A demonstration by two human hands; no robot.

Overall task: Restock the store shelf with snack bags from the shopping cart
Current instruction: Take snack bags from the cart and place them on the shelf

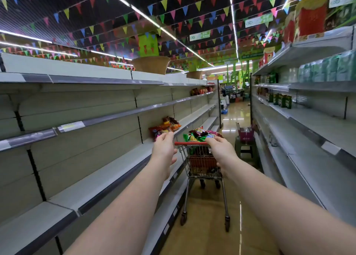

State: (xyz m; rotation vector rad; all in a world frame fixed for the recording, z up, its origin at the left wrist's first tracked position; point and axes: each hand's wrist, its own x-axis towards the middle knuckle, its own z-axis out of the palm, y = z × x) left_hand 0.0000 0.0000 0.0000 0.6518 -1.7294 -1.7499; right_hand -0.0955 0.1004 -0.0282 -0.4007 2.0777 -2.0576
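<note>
Red-rimmed wire shopping cart [202, 161] is seen in the head view, one only, heaped with snack bags [200, 134] too tangled to be counted. The right hand [219, 148] is laid on the heap, fingers curled over a bag; whether it is truly gripped cannot be told. The left hand [164, 146] is stretched, fingers relaxed, toward a small pile of shelved bags [165, 127] on the left shelf [107, 170]. A pick-and-place step is judged underway; next, one bag must be lifted out and set beside that pile.
</note>
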